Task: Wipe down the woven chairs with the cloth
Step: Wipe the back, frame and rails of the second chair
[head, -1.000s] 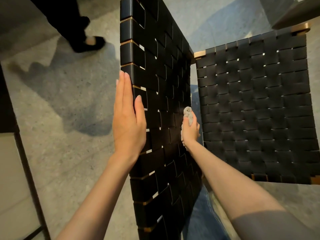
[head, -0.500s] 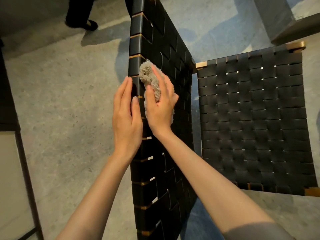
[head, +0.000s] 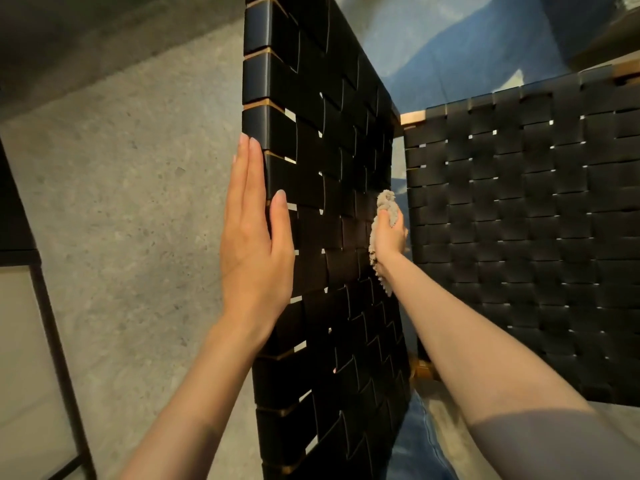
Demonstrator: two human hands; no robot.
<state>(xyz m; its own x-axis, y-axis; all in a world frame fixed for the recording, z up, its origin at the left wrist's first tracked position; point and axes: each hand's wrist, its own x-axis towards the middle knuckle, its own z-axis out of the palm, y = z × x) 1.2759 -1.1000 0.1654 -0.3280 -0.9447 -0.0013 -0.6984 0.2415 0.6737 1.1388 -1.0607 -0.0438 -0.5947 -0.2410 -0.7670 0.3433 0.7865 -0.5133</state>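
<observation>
The chair back (head: 329,168) stands up on its edge in front of me, and its long side runs straight away from the hands. The seat (head: 519,237) lies flat to the right of it. Both are made of wide black straps woven over and under, smooth and a bit shiny, with tiny gaps where light pokes through. Bits of pale wood (head: 412,117) show at the corners.

My left hand (head: 254,244) is flat, with its fingers straight and together. It presses on the outer edge of the back and holds nothing (I think it is there to keep the chair from tipping).

My right hand (head: 389,235) is curled tight around the cloth (head: 385,201), a fluffy tan rag, bunched up. It touches the inner face of the back, low down, just beside the seat. A shaggy tail of it hangs under the wrist.

The right hand is the one nearer the seat. I think the next wipe should follow the straps, up the back toward the left hand or over onto the seat.

The floor (head: 138,168) is gray, speckled stone.
</observation>
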